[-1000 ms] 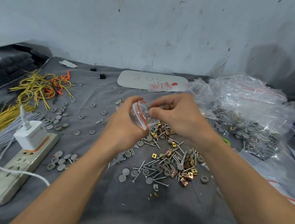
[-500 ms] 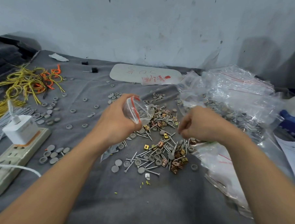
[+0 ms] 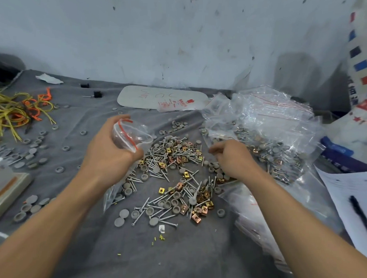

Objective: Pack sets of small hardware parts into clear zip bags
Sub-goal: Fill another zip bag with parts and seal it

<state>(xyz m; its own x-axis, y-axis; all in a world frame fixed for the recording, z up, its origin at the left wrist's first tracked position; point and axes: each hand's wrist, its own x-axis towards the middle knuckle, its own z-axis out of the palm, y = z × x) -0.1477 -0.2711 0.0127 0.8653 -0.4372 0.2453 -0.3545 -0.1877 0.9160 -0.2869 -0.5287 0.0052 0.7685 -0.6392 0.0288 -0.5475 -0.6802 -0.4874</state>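
Two hands: my left hand (image 3: 106,152) grips a clear zip bag (image 3: 130,136) (mouth open); my right hand (image 3: 233,160), at three o'clock, curls loosely over the hardware pile (image 3: 172,176).

The flat clear bag (image 3: 162,98) by the wall bears faint red handwriting and small red print, too blurred to read. Red and blue marks on the packaging (image 3: 364,69) at right are likewise illegible.

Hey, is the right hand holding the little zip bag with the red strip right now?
No, the left hand holds the small zip bag, while the right hand is down at the loose hardware pile.
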